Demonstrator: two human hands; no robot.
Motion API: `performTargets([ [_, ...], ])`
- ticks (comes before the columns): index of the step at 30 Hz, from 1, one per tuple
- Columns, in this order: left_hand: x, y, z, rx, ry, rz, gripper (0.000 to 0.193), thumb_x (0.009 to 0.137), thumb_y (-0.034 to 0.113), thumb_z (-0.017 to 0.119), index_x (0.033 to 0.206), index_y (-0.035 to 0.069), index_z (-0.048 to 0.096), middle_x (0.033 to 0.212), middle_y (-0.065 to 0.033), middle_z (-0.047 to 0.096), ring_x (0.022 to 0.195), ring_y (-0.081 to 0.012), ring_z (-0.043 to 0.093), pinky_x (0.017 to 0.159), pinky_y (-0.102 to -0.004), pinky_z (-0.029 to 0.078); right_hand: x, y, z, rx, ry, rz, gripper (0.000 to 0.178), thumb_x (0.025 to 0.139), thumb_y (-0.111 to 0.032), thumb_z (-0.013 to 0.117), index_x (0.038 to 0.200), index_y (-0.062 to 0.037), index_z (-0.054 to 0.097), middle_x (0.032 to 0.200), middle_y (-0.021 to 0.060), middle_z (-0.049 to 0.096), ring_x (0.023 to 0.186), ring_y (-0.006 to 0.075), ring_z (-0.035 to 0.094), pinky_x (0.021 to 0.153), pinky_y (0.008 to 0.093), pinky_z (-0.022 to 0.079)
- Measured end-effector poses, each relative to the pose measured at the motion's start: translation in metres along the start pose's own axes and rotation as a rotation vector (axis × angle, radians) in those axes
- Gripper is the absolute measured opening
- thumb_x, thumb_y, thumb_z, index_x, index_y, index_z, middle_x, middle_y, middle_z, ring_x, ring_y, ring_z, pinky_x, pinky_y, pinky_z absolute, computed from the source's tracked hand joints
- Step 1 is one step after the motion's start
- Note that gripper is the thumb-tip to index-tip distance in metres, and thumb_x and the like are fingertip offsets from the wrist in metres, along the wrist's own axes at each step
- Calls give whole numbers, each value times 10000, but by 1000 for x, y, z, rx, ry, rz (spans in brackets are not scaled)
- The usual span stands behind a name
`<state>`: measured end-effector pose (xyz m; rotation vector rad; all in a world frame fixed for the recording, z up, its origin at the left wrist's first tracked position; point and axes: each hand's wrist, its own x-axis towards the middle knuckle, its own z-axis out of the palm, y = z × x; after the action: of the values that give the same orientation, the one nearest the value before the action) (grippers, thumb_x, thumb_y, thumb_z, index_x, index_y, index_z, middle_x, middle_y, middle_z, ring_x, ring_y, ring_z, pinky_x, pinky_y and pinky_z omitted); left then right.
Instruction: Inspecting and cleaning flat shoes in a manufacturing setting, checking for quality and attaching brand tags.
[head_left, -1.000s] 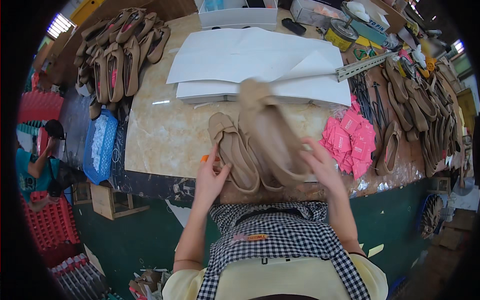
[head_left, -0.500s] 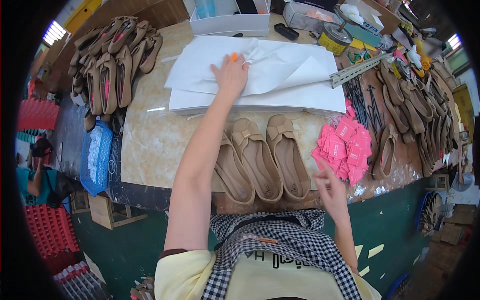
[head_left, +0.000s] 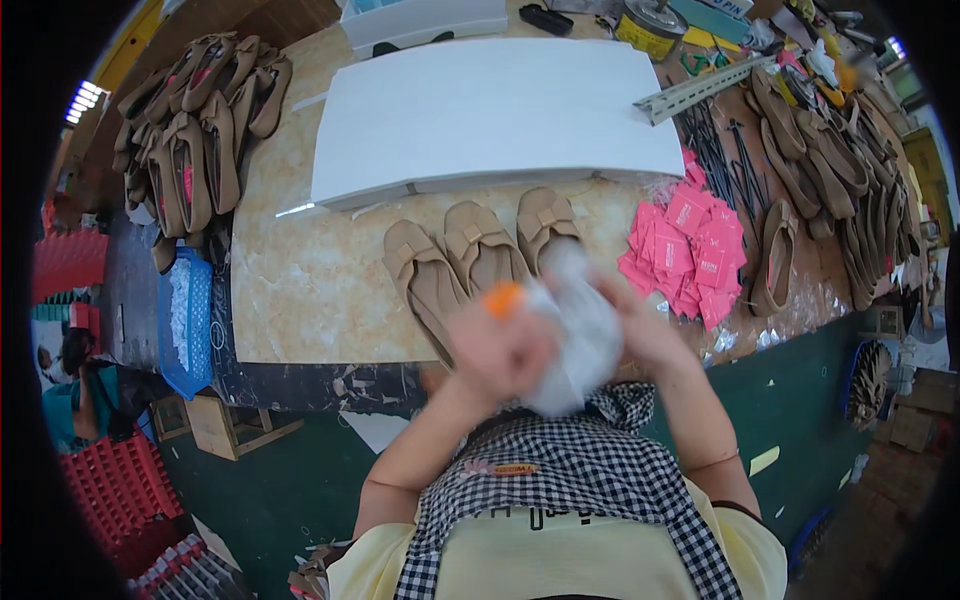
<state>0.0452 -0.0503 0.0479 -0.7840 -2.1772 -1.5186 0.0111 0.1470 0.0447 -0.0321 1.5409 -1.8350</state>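
Both hands are in front of me, blurred by motion, with a crumpled sheet of white tissue paper (head_left: 582, 345) between them. My left hand (head_left: 498, 345), with an orange cover on one finger, is closed on the paper's left side. At its right side, my right hand (head_left: 640, 325) grips the paper too. Just beyond them, three tan flat shoes with bows lie side by side: a left shoe (head_left: 420, 265), a middle shoe (head_left: 475, 240) and a right shoe (head_left: 545, 220). The hands and paper partly hide the middle and right ones.
A stack of white paper (head_left: 490, 110) lies behind the shoes, a slotted metal bar (head_left: 700, 90) on its right corner. Pink packets (head_left: 685, 250) are heaped to the right. Tan shoes are piled at left (head_left: 205, 130) and right (head_left: 830, 180). A blue basket (head_left: 190, 320) stands at the left edge.
My left hand has come back from the paper stack with a sheet, now crumpled between both hands. My right hand has moved left to meet it. The stack's top now looks smooth.
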Motion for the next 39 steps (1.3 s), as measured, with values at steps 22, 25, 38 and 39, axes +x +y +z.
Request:
performTargets([
  [22,-49,-13,78,552,-597,-157,231,762,277,707,717,57,653,821,-85,666,841,-184,633,797,-342,417,69,20,-38,-968,90,-672,424,774,-118,698,1175,-19,601,953,139,535,917,339,560,756,411,485],
  [25,-41,-12,80,550,-482,-18,243,786,291,696,705,67,647,777,-87,660,769,-194,633,785,-338,414,95,28,-44,-1156,396,-373,520,776,-98,711,1264,-20,550,963,150,539,916,324,575,765,394,484],
  [38,125,-200,-43,971,-89,-310,597,842,383,665,1383,181,513,1142,-190,597,1094,-373,535,966,-583,393,8,49,-31,-798,464,-438,652,811,-30,711,1412,-86,466,1170,109,583,1009,205,594,887,295,482],
  [39,116,-187,-34,767,-66,-255,506,826,346,673,1282,149,572,1031,-173,607,997,-350,566,891,-523,442,5,45,-21,-795,464,-434,652,811,-30,711,1412,-86,466,1170,109,583,1009,205,594,887,295,482],
])
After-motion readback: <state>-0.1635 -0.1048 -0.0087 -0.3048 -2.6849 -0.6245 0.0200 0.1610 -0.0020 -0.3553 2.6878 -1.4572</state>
